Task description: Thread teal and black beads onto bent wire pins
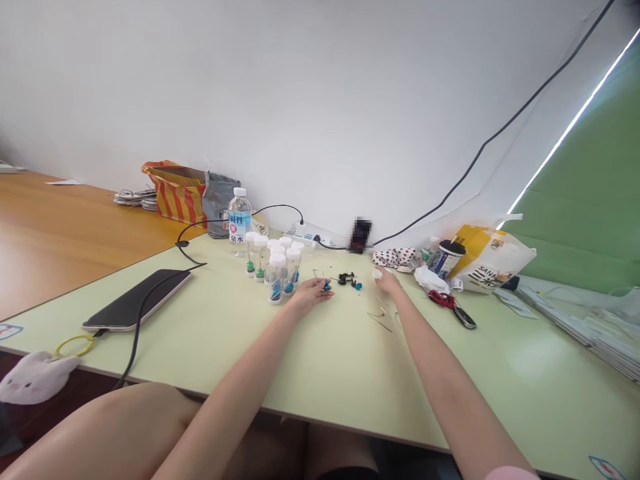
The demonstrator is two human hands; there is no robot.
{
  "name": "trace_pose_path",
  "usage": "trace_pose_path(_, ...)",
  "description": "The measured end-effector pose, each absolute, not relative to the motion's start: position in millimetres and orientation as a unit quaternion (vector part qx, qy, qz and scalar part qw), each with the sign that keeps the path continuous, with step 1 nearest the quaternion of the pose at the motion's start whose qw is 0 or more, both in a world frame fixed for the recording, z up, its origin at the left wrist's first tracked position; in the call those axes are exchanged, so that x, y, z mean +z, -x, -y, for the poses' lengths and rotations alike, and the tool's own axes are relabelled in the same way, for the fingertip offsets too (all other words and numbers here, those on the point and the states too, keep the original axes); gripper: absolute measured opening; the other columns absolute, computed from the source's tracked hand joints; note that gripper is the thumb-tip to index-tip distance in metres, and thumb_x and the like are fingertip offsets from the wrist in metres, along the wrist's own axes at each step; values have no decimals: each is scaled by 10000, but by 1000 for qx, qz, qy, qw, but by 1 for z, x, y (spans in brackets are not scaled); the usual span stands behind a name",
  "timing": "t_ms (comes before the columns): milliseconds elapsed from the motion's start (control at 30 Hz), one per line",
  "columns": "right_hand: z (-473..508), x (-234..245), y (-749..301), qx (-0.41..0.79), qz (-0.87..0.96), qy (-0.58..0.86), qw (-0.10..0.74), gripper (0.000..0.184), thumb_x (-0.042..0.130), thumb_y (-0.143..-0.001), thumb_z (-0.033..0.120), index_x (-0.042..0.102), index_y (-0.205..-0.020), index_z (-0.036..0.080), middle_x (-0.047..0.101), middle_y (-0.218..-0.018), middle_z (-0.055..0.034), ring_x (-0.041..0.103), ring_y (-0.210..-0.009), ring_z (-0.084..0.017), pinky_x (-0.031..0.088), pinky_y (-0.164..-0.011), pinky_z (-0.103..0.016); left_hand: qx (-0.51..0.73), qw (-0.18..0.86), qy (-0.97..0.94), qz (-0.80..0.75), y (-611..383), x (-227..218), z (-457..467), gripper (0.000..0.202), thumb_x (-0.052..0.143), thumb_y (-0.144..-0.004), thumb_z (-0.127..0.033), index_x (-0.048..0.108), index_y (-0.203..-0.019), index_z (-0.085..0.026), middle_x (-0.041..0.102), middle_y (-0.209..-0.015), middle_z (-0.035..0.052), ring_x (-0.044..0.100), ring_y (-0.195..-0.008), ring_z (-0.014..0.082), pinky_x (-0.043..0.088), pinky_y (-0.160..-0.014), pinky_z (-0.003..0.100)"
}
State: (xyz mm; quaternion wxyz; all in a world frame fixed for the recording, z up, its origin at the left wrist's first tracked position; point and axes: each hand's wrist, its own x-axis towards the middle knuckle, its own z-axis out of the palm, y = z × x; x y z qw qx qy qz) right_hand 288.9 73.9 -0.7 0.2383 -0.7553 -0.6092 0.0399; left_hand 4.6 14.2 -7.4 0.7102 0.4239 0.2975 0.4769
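My left hand rests on the pale green table with its fingers pinched on a small blue piece. Just left of it stands a cluster of small clear vials with white caps, holding blue and green bits. My right hand reaches further out, fingers closed round a small white object. Between the hands lie several tiny black and blue parts. Thin metal needles or wires lie near my right forearm.
A phone on a black cable lies at the left, a water bottle behind the vials. Red-handled scissors, a cup and a yellow-white bag sit at the right. A striped bag stands by the wall.
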Motion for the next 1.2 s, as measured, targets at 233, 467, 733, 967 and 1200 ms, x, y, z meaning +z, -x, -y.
trace_pose_path(233, -65, 5, -282, 74, 624, 752, 197, 489, 540, -731, 218, 461, -1206, 299, 609, -990, -37, 557, -870, -194, 382, -779, -295, 478, 710, -429, -290, -4, -9, -15, 140, 562, -788, -202, 586, -884, -103, 613, -767, 74, 627, -714, 154, 448, -798, 347)
trace_pose_path(467, -44, -9, -299, 110, 616, 735, 263, 492, 472, -738, 169, 446, -1224, 240, 619, -857, -21, 565, -774, -155, 403, -748, -260, 478, 707, -434, -289, -4, -6, -12, 142, 566, -785, -202, 597, -880, -101, 618, -772, 82, 620, -731, 156, 448, -807, 351)
trace_pose_path(733, -35, -20, -309, 167, 595, 707, 344, 492, 430, -717, 137, 454, -1204, 195, 595, -901, -26, 559, -767, -128, 419, -760, -249, 473, 707, -439, -288, -3, -5, -11, 132, 559, -787, -186, 598, -883, -103, 619, -766, 80, 618, -728, 153, 453, -796, 338)
trace_pose_path(967, -36, -22, -309, 152, 594, 712, 342, 460, 435, -706, 132, 496, -1157, 199, 593, -933, -41, 563, -796, -133, 417, -767, -254, 474, 702, -448, -287, -4, -6, -12, 142, 583, -770, -186, 605, -885, -105, 623, -790, 88, 615, -728, 146, 452, -809, 351)
trace_pose_path(1200, -37, -24, -310, 139, 603, 710, 335, 460, 414, -720, 127, 490, -1171, 180, 592, -928, -41, 559, -807, -129, 410, -778, -243, 472, 705, -441, -292, -4, -5, -11, 125, 564, -781, -167, 603, -883, -108, 621, -784, 77, 618, -726, 150, 446, -824, 352)
